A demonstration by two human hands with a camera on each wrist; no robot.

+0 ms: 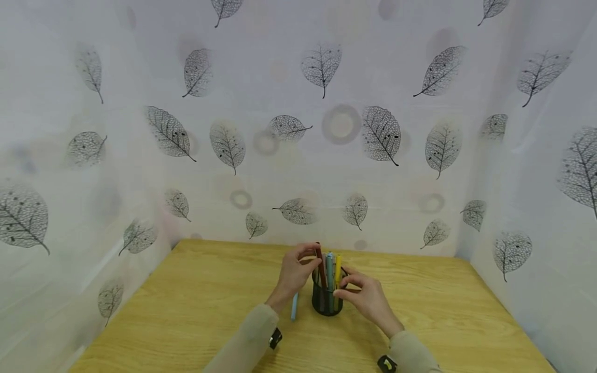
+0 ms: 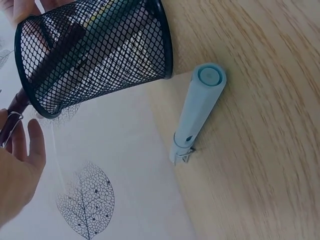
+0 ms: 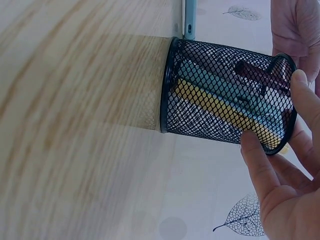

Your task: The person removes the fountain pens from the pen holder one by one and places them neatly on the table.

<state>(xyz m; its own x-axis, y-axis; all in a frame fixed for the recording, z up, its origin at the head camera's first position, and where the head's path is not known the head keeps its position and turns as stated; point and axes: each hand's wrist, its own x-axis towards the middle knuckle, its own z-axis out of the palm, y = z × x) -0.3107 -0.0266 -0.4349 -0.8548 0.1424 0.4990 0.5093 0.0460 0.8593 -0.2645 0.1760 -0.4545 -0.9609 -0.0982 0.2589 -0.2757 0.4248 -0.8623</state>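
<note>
A black mesh pen holder (image 1: 327,303) stands on the wooden table (image 1: 196,295). A dark red pen (image 1: 319,259), a pale teal pen (image 1: 329,267) and a yellow pen (image 1: 338,265) stick up out of it. My left hand (image 1: 311,257) pinches the top of the dark red pen, whose clip end (image 2: 14,111) shows beside my fingers (image 2: 35,145). My right hand (image 1: 344,287) grips the holder's rim, with fingers (image 3: 260,165) wrapped against the mesh (image 3: 225,97). A light blue pen (image 1: 294,306) lies on the table just left of the holder (image 2: 95,50).
White curtains printed with grey leaves (image 1: 380,132) close off the table at the back and on both sides. The light blue pen (image 2: 197,112) lies with its clip end pointing away from me. Bare wood (image 1: 457,311) stretches to the right and left of the holder.
</note>
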